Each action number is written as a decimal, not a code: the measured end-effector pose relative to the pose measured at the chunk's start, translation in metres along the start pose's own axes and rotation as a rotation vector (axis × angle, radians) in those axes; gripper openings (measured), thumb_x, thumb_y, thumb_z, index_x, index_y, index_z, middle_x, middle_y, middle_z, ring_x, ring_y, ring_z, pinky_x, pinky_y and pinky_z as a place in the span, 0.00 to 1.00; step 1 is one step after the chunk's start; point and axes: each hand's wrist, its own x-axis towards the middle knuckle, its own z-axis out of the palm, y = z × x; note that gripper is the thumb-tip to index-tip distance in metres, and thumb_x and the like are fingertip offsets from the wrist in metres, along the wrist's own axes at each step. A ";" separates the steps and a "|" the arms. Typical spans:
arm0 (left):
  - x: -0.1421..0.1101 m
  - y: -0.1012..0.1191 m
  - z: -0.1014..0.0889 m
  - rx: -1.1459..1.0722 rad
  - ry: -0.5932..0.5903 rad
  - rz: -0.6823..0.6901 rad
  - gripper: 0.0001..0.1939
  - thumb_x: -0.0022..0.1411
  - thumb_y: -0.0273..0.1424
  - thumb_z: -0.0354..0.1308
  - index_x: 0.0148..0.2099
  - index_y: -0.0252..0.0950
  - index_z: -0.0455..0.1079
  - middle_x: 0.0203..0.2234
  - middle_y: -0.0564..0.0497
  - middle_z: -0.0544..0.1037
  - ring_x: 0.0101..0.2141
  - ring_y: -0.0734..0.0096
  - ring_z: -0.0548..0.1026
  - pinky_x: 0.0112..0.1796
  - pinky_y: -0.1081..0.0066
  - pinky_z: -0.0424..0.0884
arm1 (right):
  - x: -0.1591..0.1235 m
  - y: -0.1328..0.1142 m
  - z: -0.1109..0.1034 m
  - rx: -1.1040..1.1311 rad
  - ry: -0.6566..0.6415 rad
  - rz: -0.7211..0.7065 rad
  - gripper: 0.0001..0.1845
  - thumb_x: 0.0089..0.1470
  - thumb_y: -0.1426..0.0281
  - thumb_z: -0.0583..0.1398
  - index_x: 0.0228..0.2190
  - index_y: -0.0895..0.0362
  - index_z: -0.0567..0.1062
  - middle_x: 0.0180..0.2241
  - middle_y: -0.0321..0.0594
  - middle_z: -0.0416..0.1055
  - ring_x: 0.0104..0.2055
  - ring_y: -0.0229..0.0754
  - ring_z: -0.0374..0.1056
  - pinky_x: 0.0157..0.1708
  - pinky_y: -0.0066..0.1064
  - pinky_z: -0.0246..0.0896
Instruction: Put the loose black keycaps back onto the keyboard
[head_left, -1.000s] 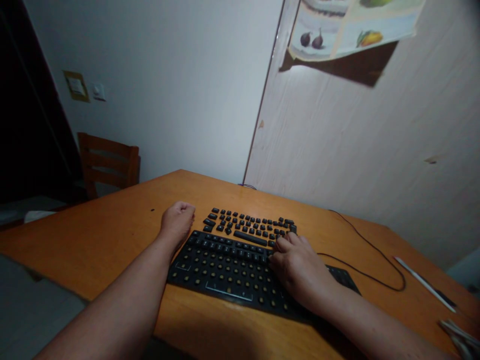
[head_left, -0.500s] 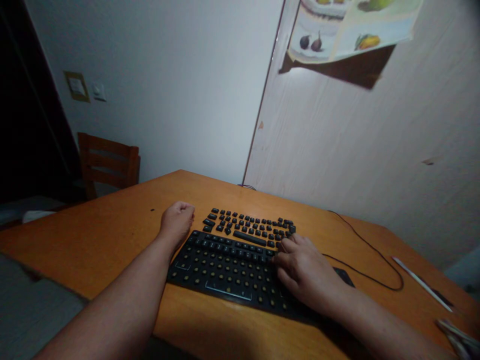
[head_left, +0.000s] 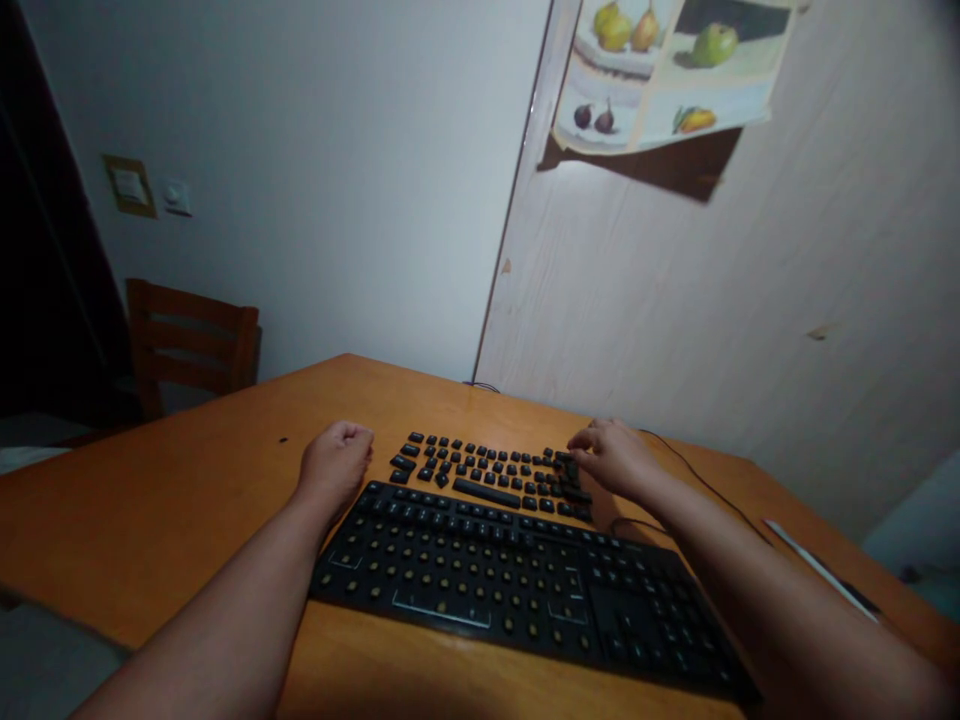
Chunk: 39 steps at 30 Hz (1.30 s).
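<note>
A black computer keyboard [head_left: 450,560] lies on the wooden table, most of its main keys off and the bare stems showing. The top row and the keys on its right side are still fitted. Behind it loose black keycaps [head_left: 486,464] lie in rows, with a long space bar [head_left: 486,491] at their front. My left hand [head_left: 336,465] rests closed in a fist on the table, beside the keyboard's left back corner. My right hand [head_left: 611,455] is at the right end of the keycap rows, fingers bent and drawn together; whatever is at its fingertips is hidden.
The keyboard's cable [head_left: 705,480] runs over the table [head_left: 225,500] on the right. Near the right edge lies a thin white stick [head_left: 821,570]. A small dark bit [head_left: 283,440] lies at left. Behind stand a wooden chair [head_left: 191,335] and a wall.
My right hand has moved from over the keyboard back to the right end of the keycap rows, uncovering the keyboard's right side. My left fist stays put; the view has shifted slightly.
</note>
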 end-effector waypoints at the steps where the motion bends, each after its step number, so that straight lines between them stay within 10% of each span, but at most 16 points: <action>1: 0.001 -0.001 0.000 0.000 -0.001 0.001 0.12 0.49 0.39 0.58 0.30 0.35 0.69 0.19 0.51 0.73 0.21 0.71 0.68 0.23 0.74 0.62 | 0.010 0.004 0.004 -0.008 -0.012 0.020 0.13 0.60 0.66 0.60 0.40 0.54 0.85 0.41 0.48 0.77 0.46 0.52 0.68 0.45 0.38 0.58; 24: -0.004 0.005 -0.001 0.030 -0.001 -0.020 0.11 0.51 0.40 0.58 0.29 0.36 0.69 0.19 0.52 0.73 0.20 0.72 0.67 0.23 0.74 0.61 | 0.074 0.010 0.056 0.019 -0.274 0.129 0.17 0.65 0.62 0.60 0.52 0.55 0.73 0.54 0.46 0.70 0.50 0.47 0.71 0.49 0.45 0.70; 33: -0.003 0.005 -0.001 0.016 0.006 -0.018 0.12 0.49 0.40 0.59 0.30 0.35 0.69 0.18 0.52 0.73 0.20 0.72 0.67 0.23 0.74 0.61 | 0.051 -0.001 0.021 0.085 -0.144 0.023 0.11 0.61 0.64 0.62 0.34 0.57 0.83 0.34 0.44 0.79 0.40 0.48 0.74 0.41 0.35 0.64; 39: -0.001 0.002 0.000 0.020 -0.001 -0.017 0.11 0.50 0.39 0.59 0.29 0.36 0.69 0.18 0.52 0.73 0.20 0.72 0.67 0.22 0.74 0.60 | -0.019 -0.027 -0.008 0.196 -0.021 -0.296 0.09 0.56 0.61 0.66 0.32 0.53 0.82 0.37 0.43 0.76 0.44 0.50 0.67 0.43 0.38 0.58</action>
